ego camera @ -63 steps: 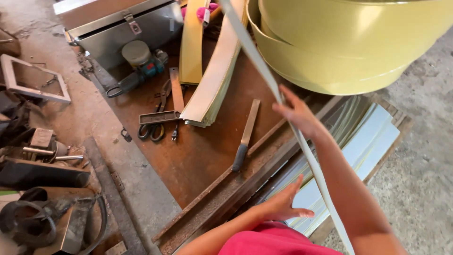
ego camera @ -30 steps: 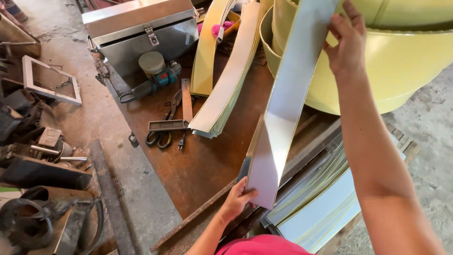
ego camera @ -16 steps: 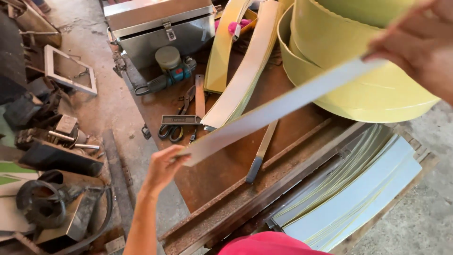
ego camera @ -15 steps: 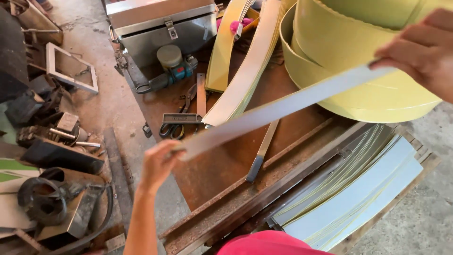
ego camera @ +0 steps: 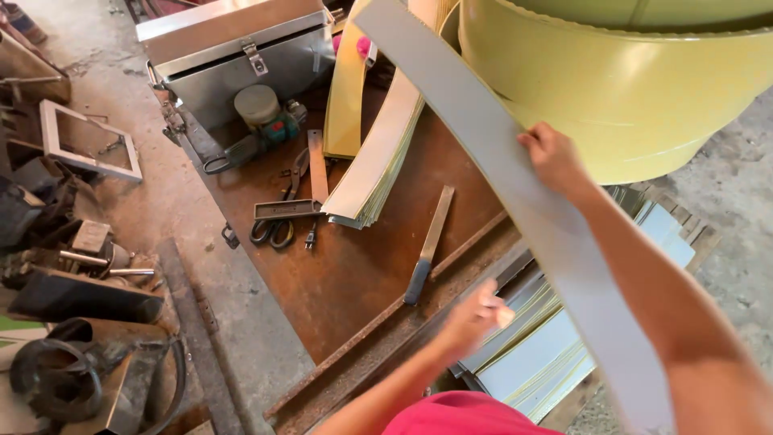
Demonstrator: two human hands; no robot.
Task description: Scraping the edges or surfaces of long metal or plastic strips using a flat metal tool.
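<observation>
My right hand [ego camera: 554, 157] grips the edge of a long grey sheet-metal strip [ego camera: 483, 137]. The strip runs slantwise from the top centre down to the lower right, in front of my forearm. Lower down, my left hand [ego camera: 473, 312] is blurred, with curled fingers. It is off the strip, above the front edge of the rusty worktable [ego camera: 346, 274], beside a stack of flat grey sheets [ego camera: 547, 354]. A large yellow drum [ego camera: 628, 89] stands behind the strip.
On the table lie a fanned pile of curved cream strips [ego camera: 378, 161], a flat metal tool with a dark handle [ego camera: 427, 246], tin shears [ego camera: 282, 213] and a grey metal box [ego camera: 241, 56]. A small frame [ego camera: 88, 141] and dark scrap parts [ego camera: 72, 282] sit on the floor at left.
My left hand has let go of the strip's end and dropped toward the table's front edge. My right hand has swung the strip from nearly level to a steep slant.
</observation>
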